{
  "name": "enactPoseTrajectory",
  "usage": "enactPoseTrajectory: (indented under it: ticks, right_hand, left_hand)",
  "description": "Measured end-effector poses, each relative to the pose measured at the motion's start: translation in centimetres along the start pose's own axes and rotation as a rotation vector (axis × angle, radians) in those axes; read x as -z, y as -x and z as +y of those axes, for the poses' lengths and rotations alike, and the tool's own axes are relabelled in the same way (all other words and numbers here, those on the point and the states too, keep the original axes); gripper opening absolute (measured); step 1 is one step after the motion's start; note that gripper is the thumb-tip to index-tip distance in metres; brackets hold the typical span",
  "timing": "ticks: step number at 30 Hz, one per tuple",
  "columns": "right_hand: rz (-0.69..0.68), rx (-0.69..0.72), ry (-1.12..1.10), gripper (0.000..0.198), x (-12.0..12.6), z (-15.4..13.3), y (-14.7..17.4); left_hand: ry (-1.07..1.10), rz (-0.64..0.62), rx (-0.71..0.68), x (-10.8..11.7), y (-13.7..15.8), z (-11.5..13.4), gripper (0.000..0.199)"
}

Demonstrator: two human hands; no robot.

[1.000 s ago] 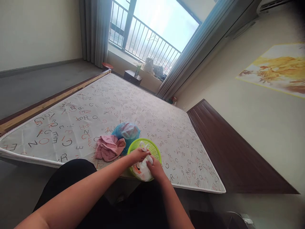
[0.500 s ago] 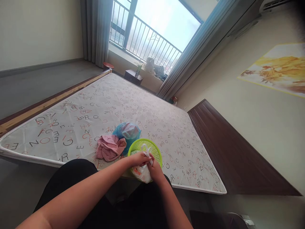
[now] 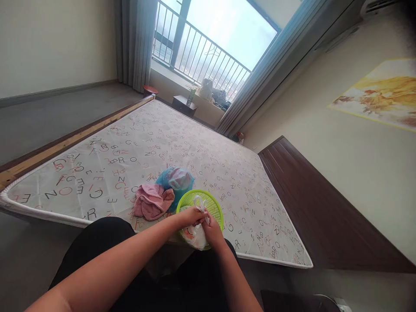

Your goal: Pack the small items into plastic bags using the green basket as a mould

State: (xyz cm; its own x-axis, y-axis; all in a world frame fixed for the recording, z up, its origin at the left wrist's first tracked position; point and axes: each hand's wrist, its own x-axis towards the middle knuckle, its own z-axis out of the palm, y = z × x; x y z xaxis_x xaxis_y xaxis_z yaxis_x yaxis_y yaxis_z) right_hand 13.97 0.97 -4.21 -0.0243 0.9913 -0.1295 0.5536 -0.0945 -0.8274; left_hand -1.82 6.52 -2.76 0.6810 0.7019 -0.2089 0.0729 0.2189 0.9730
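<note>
Left hand (image 3: 193, 216): fingers clamped on the white bag (image 3: 195, 238) up top.
Right hand (image 3: 212, 227): clamped there too, your fingertips partly hidden.
White bag: in or just over the green basket (image 3: 216, 208); you can't tell.

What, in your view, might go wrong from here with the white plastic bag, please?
The thin handles of the white plastic bag, gripped by the left hand and right hand, might tear if pulled hard. The lime-green mesh basket, right at the mattress's near edge, could tip if a forearm knocks it.
</note>
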Motion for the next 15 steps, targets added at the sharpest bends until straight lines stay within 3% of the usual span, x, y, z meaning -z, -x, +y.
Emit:
enactPoseTrajectory:
  ticks: [15]
  right_hand:
    - [-0.002,0.021,-0.010,0.049,-0.3,0.6,0.2]
  left_hand:
    - [-0.074,-0.004,0.070,0.0,-1.0,-1.8,0.040]
